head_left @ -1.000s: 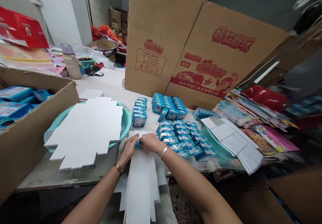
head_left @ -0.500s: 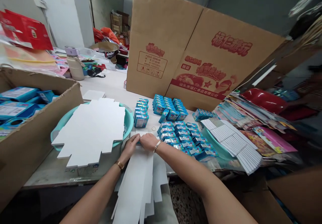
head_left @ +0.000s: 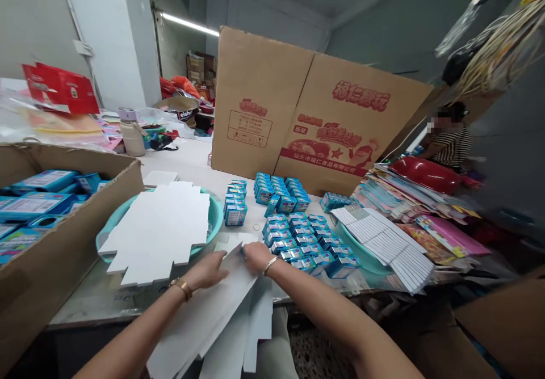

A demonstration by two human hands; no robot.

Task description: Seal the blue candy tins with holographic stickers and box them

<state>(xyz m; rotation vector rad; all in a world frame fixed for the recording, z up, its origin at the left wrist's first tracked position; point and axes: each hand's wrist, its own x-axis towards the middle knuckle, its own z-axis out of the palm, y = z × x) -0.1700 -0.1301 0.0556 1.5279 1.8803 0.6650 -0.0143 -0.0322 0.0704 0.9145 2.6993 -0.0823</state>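
Flat white die-cut carton blanks [head_left: 221,311] hang over the table's near edge, fanned out toward me. My left hand [head_left: 204,272] lies on the top blank with its fingers stretched along it, a gold bracelet at the wrist. My right hand [head_left: 254,254] is curled at the blanks' far end, its fingers closed on the top sheet's edge. Rows of small blue boxes [head_left: 304,237] stand just right of my right hand.
A teal basin [head_left: 215,211] carries another stack of white blanks [head_left: 159,228]. An open cardboard box [head_left: 63,243] of blue packs stands at left. A big printed carton [head_left: 315,118] stands behind. Striped sheets [head_left: 385,243] and colourful papers lie right. A person in a striped shirt [head_left: 453,140] sits far right.
The view has tilted up and a person has come into sight at right. The blanks have swung from straight to slanting leftward. My left hand has slid back and flattened on them.
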